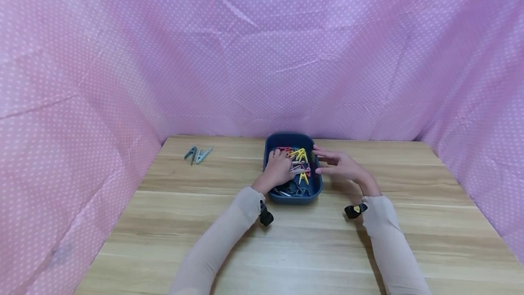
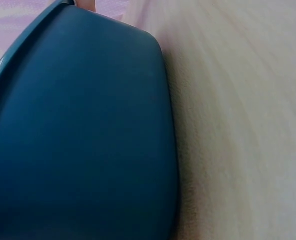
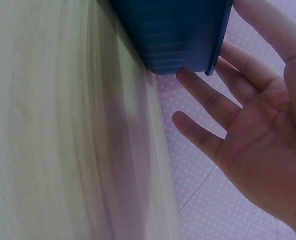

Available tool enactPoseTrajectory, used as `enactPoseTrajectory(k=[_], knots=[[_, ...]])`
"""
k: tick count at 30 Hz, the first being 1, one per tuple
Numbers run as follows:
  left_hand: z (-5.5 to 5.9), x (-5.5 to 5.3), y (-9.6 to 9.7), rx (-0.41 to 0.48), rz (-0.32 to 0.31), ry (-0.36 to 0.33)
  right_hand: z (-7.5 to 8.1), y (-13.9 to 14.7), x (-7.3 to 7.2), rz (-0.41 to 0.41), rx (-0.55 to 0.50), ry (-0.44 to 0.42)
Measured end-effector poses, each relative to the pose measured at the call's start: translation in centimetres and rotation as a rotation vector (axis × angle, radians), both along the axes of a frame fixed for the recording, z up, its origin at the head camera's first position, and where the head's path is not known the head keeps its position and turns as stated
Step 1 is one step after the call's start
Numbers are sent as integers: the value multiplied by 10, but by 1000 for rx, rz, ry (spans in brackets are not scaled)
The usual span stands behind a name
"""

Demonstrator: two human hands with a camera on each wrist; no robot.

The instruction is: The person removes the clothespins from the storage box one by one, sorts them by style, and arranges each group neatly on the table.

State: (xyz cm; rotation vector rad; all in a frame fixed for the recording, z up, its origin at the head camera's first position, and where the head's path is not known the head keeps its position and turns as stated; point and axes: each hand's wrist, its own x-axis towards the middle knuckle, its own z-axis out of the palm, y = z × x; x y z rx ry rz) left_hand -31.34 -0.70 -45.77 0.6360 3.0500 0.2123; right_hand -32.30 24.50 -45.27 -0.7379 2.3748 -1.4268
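Observation:
A dark blue plastic bin (image 1: pixel 292 200) stands near the table's far edge with several clothespins in it. Yellow clothespins (image 1: pixel 302 154) and pinkish ones show inside, with darker pieces (image 1: pixel 292 189) at the near end. Over the left rim reaches my left hand (image 1: pixel 279 167), fingers bent down among the clothespins; whether they pinch one is hidden. My right hand (image 1: pixel 344 166) is at the right rim, fingers spread and holding nothing. In the right wrist view its fingertips are by the bin's outer wall (image 3: pixel 173 40). The left wrist view mostly shows the bin's side (image 2: pixel 87 125).
To the left of the bin, a dark teal clothespin (image 1: pixel 191 153) and a light blue clothespin (image 1: pixel 202 155) lie side by side on the wooden table (image 1: pixel 311 249). A pink dotted cloth (image 1: pixel 262 58) hangs behind and along both sides.

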Motion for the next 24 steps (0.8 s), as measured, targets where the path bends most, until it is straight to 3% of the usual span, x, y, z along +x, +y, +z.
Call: enactPoseTrajectory(k=[11,17,24], knots=[[5,8,-3,39,-20,75,-1,0,0,4,-7,3],[14,11,-11,160,-64,118,-2,0,-1,11,4,13],[24,11,-24,304,-89,237,0,0,1,19,-11,10]])
